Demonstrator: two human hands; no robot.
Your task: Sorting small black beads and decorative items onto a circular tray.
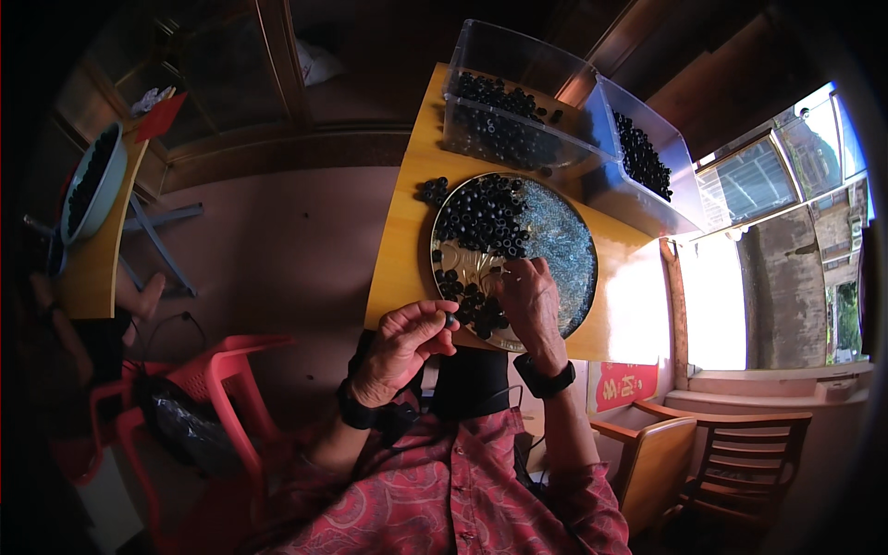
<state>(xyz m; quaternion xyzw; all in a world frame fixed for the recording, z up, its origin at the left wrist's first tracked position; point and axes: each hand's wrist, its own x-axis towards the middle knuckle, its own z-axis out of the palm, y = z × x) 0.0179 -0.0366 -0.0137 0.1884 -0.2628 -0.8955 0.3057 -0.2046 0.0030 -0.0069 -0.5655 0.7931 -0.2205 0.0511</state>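
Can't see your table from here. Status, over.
Left hand pinching a black piece. Right hand over round tray, grip hidden. More pieces on tray. Plastic bins beyond.

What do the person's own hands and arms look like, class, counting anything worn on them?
The left hand and right hand are bare, without gloves. Each wrist has a black band. The forearms are partly uncovered below red, patterned shirt sleeves.

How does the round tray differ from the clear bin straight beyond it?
The tray is round and shallow; the bin is box-shaped with tall walls. The tray looks gold and speckled blue; the bin is see-through. Both hold small black pieces on the yellow table.
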